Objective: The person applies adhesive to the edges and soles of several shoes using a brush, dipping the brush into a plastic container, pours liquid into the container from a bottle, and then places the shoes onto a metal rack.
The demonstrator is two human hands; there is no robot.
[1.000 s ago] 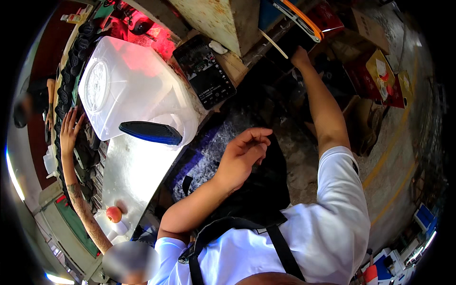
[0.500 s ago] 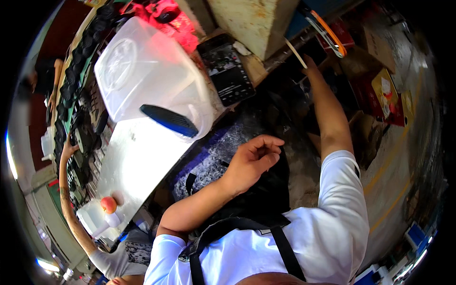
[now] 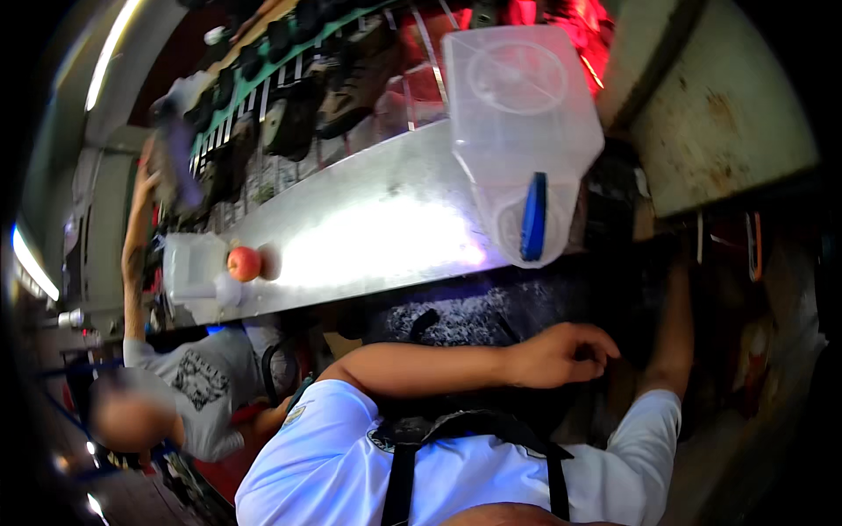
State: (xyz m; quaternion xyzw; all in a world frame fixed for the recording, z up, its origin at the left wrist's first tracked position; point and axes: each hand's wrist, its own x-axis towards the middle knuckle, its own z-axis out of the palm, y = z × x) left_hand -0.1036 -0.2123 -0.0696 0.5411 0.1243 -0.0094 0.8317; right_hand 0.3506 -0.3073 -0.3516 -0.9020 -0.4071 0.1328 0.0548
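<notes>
My left hand (image 3: 568,355) hovers in front of the metal bench, its fingers loosely curled with a gap to the thumb. Nothing shows in it. My right forearm (image 3: 674,333) reaches forward into shadow below the bench edge; the hand at its end is dark and blurred, so its fingers and anything in them cannot be made out. A thin pale stick (image 3: 700,237) is near that hand. On the bench, a translucent plastic container (image 3: 526,114) lies with its open end toward me, and a blue brush (image 3: 533,217) rests in that end.
The metal bench (image 3: 368,219) carries an apple (image 3: 244,263) and a clear plastic tub (image 3: 191,263) at left. Behind it stands a rack of shoes (image 3: 294,114). A co-worker in a grey shirt (image 3: 206,381) reaches toward the rack. A metal cabinet (image 3: 728,114) and an orange-handled tool (image 3: 754,245) are at right.
The view has turned, so the bench now runs across the picture. My right hand has become lost in shadow. My left hand stays loosely curled. The co-worker now holds a blurred shoe.
</notes>
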